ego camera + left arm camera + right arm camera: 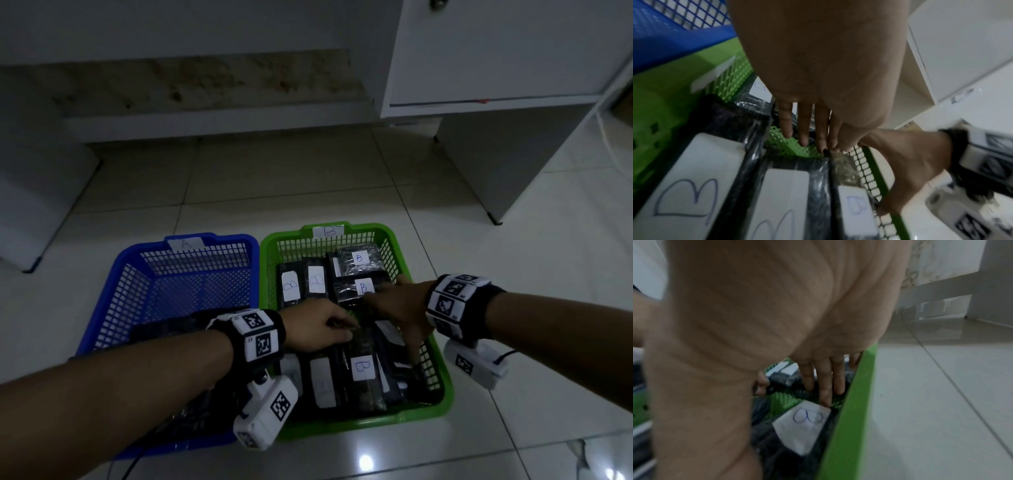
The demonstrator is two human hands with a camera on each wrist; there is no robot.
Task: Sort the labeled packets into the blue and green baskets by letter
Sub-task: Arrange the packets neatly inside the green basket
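The green basket (376, 419) tagged B holds several black packets with white B labels. One B packet (361, 368) lies near its front. The blue basket (239, 237) tagged A stands to its left, with dark packets at its near end half hidden under my left arm. My left hand (346, 330) reaches into the green basket; in the left wrist view its fingers (803, 138) are straight, tips at the end of a packet (857, 204). My right hand (400, 329) reaches in along the right wall, straight fingers (824, 394) touching a B-labelled packet (803, 423).
Both baskets sit on a glossy tiled floor (513, 308). A white cabinet (496, 51) with a leg (493, 219) stands at the back right, and a low ledge (205, 123) runs along the back. A white panel (34, 205) stands at the left.
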